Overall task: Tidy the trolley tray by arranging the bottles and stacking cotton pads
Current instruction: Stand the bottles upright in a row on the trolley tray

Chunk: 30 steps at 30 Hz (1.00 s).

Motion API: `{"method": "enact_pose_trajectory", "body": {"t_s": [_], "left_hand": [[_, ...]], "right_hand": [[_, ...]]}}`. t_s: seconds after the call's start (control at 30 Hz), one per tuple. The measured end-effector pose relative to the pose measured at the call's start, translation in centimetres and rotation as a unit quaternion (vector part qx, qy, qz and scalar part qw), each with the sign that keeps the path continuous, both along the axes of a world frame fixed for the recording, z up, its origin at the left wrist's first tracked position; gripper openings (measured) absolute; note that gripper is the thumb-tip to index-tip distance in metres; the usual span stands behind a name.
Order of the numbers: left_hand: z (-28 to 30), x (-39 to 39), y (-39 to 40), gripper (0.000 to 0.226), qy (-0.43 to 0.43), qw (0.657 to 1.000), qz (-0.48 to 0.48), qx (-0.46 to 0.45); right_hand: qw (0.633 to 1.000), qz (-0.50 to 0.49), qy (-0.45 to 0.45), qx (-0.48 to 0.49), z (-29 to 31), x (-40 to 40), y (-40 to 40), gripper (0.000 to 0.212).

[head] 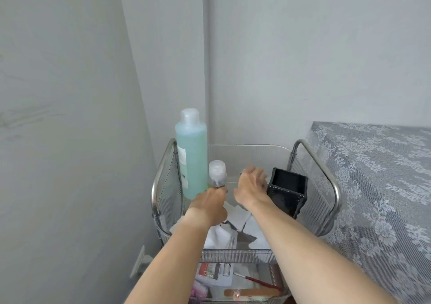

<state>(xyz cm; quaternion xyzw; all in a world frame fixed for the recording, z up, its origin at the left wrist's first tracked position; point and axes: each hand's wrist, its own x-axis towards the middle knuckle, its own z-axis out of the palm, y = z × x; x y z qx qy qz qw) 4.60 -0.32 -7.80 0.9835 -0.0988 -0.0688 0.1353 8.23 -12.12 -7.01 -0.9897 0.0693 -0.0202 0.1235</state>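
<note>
A tall bottle [191, 154] of blue-green liquid with a clear cap stands at the back left of the clear trolley tray [247, 147]. Right beside it my left hand [208, 207] grips a small clear bottle [217, 172] with a translucent cap, held upright. My right hand [250, 188] hovers in the middle of the tray with fingers spread, next to a black square holder [287, 193]; whether it touches the holder I cannot tell. White cotton pads [235, 228] lie scattered on the tray floor under my forearms.
Chrome trolley handles [326, 163] rise on both sides of the tray. A lower shelf [233, 278] holds small boxes, a red-handled tool and a nail file. A lace-covered surface [377, 187] sits to the right; grey walls close in behind and to the left.
</note>
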Motion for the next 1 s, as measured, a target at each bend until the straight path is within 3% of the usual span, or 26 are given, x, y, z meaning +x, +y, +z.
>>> {"method": "enact_pose_trajectory", "body": {"t_s": [0.07,0.23,0.37,0.47,0.57,0.67,0.83,1.0], "left_hand": [[0.0,0.0,0.0,0.050,-0.014,1.000,0.001,0.018],[0.6,0.1,0.2,0.040,-0.064,0.995,0.062,0.035],[1.7,0.3,0.1,0.025,-0.195,0.975,0.094,-0.042],[1.8,0.7,-0.1,0.030,-0.263,0.959,0.055,-0.088],[1.7,1.7,-0.1,0.044,-0.272,0.962,-0.008,-0.017],[2.0,2.3,-0.2,0.045,-0.267,0.963,-0.036,0.019],[1.5,2.1,0.2,0.073,-0.248,0.967,-0.041,0.046],[1.4,1.6,0.1,0.091,-0.212,0.975,-0.036,0.060]], "right_hand": [[0.999,0.000,0.035,-0.039,-0.5,-0.1,0.2,0.070],[0.997,-0.014,0.074,-0.013,-1.4,-0.5,0.2,0.090],[0.998,-0.026,0.050,0.026,-1.1,-0.7,0.1,0.079],[0.998,-0.031,0.005,0.051,-0.5,-0.9,0.1,0.063],[0.997,-0.007,-0.054,0.051,0.3,-1.0,0.2,0.050],[0.994,0.028,-0.099,0.037,1.3,-0.7,0.3,0.044],[0.993,0.060,-0.087,0.047,2.3,0.3,-0.1,0.029],[0.990,0.107,-0.069,0.059,2.1,0.8,0.5,0.034]]}}
